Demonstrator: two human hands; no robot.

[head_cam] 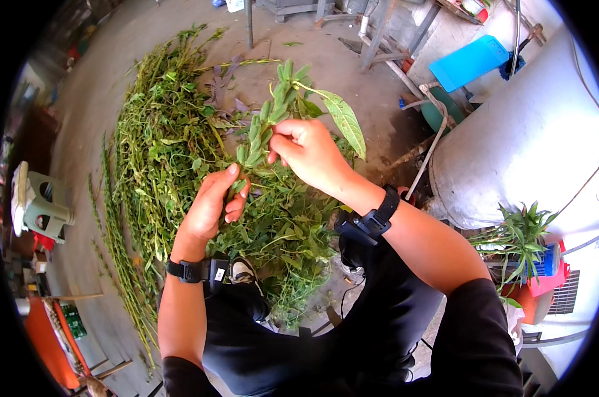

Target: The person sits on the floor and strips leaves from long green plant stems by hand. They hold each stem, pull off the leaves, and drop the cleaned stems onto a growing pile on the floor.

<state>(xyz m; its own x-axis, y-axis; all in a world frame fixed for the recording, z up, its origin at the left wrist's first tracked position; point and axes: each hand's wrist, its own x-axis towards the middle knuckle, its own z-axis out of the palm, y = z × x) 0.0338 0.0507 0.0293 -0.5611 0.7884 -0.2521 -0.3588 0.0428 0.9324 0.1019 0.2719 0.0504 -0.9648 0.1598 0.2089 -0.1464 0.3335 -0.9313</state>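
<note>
A green stalk set with ribbed seed pods (254, 134), apparently sesame, slants up and away in front of me. Its lower end is in the grip of my left hand (215, 198), the thumb lying along it. Further up, my right hand (302, 149) has its thumb and forefinger pinched at the side of the stalk, close against the pods. Exactly which part those fingertips grip is hidden. One long green leaf (346, 121) hangs out to the right from near the tip. Beneath both hands, loose leaves and stems (284, 233) are heaped on the floor.
A large pile of cut stalks (165, 129) covers the concrete floor to the left, with longer podded stems (118, 238) along its edge. At far left stands a pale green plastic stool (46, 206). A big silvery cylinder (522, 134) and a blue plastic washboard (468, 62) are on the right.
</note>
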